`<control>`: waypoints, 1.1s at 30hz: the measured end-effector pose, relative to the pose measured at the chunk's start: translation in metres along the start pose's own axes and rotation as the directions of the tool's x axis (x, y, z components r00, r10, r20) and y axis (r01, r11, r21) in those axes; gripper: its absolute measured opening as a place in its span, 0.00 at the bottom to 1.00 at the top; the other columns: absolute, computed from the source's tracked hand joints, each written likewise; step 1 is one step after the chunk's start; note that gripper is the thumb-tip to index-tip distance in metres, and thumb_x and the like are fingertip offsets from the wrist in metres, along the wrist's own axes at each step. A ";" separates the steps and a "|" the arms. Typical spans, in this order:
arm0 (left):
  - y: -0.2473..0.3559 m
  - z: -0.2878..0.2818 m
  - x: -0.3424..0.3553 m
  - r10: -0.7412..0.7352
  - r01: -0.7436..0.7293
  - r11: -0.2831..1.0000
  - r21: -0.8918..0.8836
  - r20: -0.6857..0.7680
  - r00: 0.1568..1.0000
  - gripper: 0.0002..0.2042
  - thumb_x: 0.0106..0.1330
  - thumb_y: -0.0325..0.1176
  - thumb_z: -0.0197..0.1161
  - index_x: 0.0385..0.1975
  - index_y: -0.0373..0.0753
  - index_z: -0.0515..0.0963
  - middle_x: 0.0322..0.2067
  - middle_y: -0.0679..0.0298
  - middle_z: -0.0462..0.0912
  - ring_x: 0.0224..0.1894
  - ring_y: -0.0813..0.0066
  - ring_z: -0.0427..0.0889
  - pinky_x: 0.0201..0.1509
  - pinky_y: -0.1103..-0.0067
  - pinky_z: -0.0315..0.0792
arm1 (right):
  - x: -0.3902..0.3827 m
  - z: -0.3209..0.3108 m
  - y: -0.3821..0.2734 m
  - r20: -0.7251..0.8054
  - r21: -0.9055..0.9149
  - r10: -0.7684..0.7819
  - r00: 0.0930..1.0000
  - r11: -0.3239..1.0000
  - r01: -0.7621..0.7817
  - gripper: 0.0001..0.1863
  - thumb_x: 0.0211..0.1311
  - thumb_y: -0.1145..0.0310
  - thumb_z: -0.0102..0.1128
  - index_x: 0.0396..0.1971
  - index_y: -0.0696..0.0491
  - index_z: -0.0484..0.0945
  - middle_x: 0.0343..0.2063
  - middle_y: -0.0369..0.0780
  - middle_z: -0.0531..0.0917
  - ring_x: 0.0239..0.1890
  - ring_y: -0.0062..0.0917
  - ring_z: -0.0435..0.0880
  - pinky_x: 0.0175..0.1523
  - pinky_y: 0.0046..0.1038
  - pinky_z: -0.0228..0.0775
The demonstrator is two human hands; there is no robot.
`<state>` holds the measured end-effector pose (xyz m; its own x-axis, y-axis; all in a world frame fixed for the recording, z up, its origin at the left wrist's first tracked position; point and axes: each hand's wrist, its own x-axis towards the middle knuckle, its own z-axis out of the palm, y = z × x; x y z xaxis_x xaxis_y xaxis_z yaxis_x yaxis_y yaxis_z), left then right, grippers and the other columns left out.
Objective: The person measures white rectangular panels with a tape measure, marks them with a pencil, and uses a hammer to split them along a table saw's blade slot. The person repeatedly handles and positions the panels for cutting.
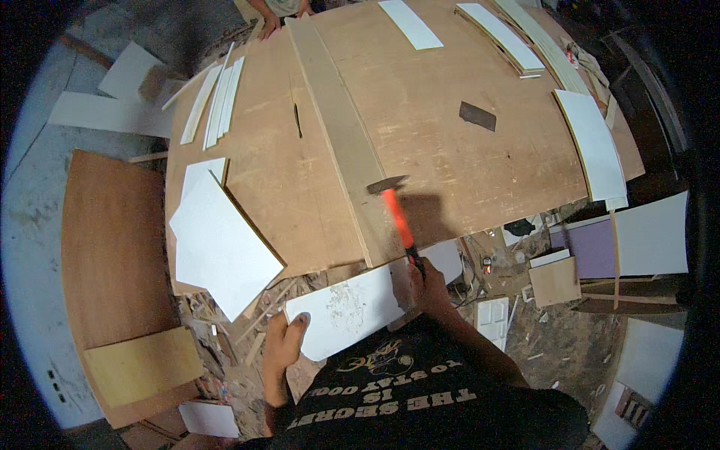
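My left hand (289, 337) grips the left end of a white board (337, 307) with dirty marks, held low in front of my dark shirt. My right hand (424, 289) is closed round the dark grip of a hammer (397, 219) with an orange handle. The hammer's dark head hangs over a long beige plank (337, 112) lying across a large plywood worktop (270, 187); whether it touches the plank I cannot tell. The white board runs on behind my right hand along the worktop's near edge.
A co-worker's hands (271, 21) rest at the worktop's far edge. White panels (225, 247) and several strips (217, 101) lie on the worktop, with a dark rectangle (478, 116) at right. Offcuts litter the floor (547, 360); boards (112, 262) stand or lie around the sides.
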<state>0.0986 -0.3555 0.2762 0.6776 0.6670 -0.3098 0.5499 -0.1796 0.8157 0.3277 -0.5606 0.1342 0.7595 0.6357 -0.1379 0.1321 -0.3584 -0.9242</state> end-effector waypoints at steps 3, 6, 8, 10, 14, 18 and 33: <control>-0.002 0.001 0.000 0.064 -0.065 0.997 -0.034 -0.043 0.997 0.17 0.69 0.40 0.52 0.29 0.31 0.76 0.18 0.63 0.71 0.23 0.75 0.69 0.28 0.72 0.63 | -0.004 0.002 -0.006 -0.057 0.254 0.321 0.945 0.920 -0.297 0.22 0.77 0.51 0.51 0.39 0.59 0.71 0.18 0.41 0.79 0.20 0.34 0.80 0.28 0.37 0.71; -0.001 0.000 0.000 0.036 -0.037 0.996 -0.076 -0.026 0.999 0.17 0.70 0.40 0.52 0.29 0.31 0.76 0.18 0.63 0.72 0.23 0.76 0.70 0.28 0.72 0.63 | -0.004 0.003 -0.009 0.010 0.032 0.101 0.995 0.994 -0.101 0.21 0.77 0.53 0.51 0.40 0.60 0.71 0.22 0.45 0.81 0.26 0.38 0.83 0.33 0.41 0.74; 0.002 -0.001 0.001 0.066 -0.065 0.998 0.008 -0.027 0.997 0.17 0.69 0.40 0.53 0.30 0.30 0.77 0.18 0.62 0.73 0.23 0.76 0.71 0.28 0.72 0.63 | -0.001 0.001 -0.009 0.045 0.063 -0.011 0.999 0.998 0.008 0.20 0.78 0.53 0.48 0.39 0.59 0.71 0.24 0.44 0.78 0.27 0.32 0.80 0.34 0.39 0.72; 0.004 0.000 0.002 0.038 -0.038 0.999 0.012 -0.026 0.999 0.16 0.68 0.39 0.53 0.30 0.30 0.78 0.18 0.61 0.73 0.23 0.75 0.71 0.28 0.72 0.63 | 0.002 -0.002 -0.007 -0.064 0.026 0.123 0.990 0.992 -0.122 0.21 0.78 0.54 0.46 0.40 0.59 0.72 0.26 0.48 0.81 0.29 0.44 0.82 0.36 0.42 0.73; 0.004 -0.001 0.004 0.151 -0.151 0.989 0.000 -0.071 0.986 0.16 0.68 0.40 0.53 0.28 0.32 0.77 0.17 0.62 0.71 0.22 0.75 0.70 0.26 0.71 0.62 | 0.004 -0.001 -0.007 -0.074 -0.073 0.170 0.983 0.982 -0.175 0.20 0.77 0.56 0.48 0.48 0.60 0.73 0.29 0.55 0.83 0.31 0.56 0.83 0.36 0.47 0.74; 0.001 -0.003 0.006 0.156 -0.154 0.984 0.093 -0.007 0.988 0.15 0.68 0.39 0.52 0.28 0.32 0.76 0.17 0.63 0.70 0.22 0.75 0.68 0.26 0.72 0.61 | 0.004 0.009 -0.011 0.116 -0.113 0.056 0.992 0.993 -0.043 0.21 0.76 0.55 0.51 0.52 0.59 0.72 0.30 0.56 0.83 0.35 0.59 0.83 0.37 0.52 0.73; -0.002 -0.006 0.005 0.153 -0.151 0.980 0.131 -0.007 0.988 0.14 0.68 0.37 0.53 0.27 0.32 0.76 0.16 0.61 0.68 0.21 0.74 0.67 0.26 0.70 0.61 | 0.016 0.007 0.002 0.150 -0.124 0.200 0.968 0.975 -0.182 0.22 0.76 0.53 0.50 0.46 0.60 0.74 0.32 0.54 0.84 0.39 0.53 0.86 0.43 0.47 0.76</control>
<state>0.0980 -0.3479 0.2762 0.7502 0.6368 -0.1778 0.5004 -0.3711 0.7822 0.3351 -0.5465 0.1273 0.6663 0.6466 -0.3716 0.0699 -0.5502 -0.8321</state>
